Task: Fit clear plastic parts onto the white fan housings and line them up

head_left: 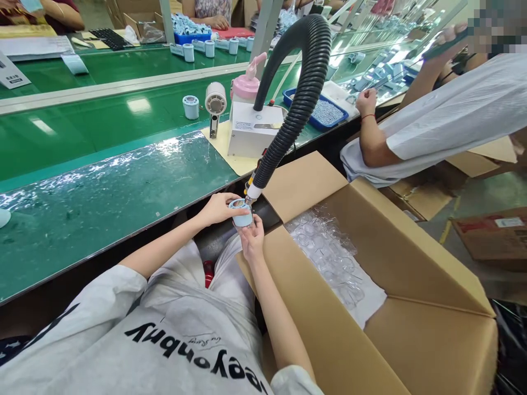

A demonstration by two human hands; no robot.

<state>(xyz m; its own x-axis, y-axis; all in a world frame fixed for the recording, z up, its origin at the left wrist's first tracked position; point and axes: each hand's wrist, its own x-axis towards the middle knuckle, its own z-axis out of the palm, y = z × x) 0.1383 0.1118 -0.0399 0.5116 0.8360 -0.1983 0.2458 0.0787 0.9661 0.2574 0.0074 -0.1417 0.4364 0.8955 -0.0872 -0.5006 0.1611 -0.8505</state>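
Smooth pale-blue plastic cylinder (242, 220), gripped

Head view: the left hand (221, 208) pinches the cylinder near its rim; the right hand (252, 240) supports it below, fingers curled. A black corrugated hose (315, 71) (white-collared) arches down close above both; right of them, crinkled clear plastic (325, 247) lies inside a brown cardboard box (411, 247).

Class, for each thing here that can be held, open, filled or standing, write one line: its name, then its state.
Light-blue plastic cylinder: held in the left hand and right hand
Large brown cardboard box: open, clear plastic pieces inside
Black ribbed hose: arched, its end close to the held cylinder
White round-headed device: standing, head up
Blue rectangular tray: filled with small pale pieces
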